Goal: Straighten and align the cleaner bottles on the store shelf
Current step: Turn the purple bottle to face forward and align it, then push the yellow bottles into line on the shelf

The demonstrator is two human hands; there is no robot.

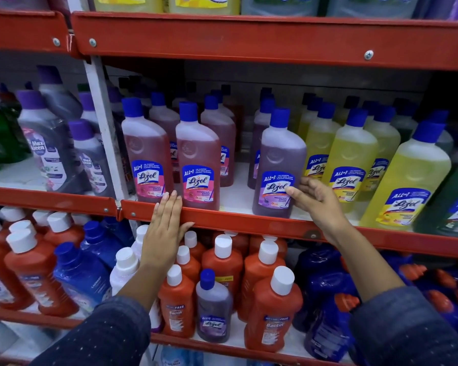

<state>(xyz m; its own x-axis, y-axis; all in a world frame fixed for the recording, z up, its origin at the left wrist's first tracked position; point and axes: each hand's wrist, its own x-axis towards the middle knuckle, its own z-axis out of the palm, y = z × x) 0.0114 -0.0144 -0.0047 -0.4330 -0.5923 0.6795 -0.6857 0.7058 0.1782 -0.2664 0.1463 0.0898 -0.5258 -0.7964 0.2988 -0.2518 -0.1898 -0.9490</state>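
Lizol cleaner bottles with blue caps stand on the middle shelf. A purple bottle (278, 165) stands upright at the front edge, and my right hand (315, 200) touches its right side near the label, thumb on the label, fingers spread. Two pink bottles (146, 154) (198, 159) stand at the front to its left. My left hand (167, 228) lies flat on the red shelf lip (236, 221), fingertips reaching the bases of the pink bottles, holding nothing. Yellow bottles (347, 159) fill the right side.
A gap of bare white shelf (236, 191) lies between the pink and purple bottles. Purple-capped grey bottles (48, 143) stand in the left bay beyond a white upright post (103, 128). The lower shelf holds orange Bactin bottles (273, 307) and blue bottles (80, 273).
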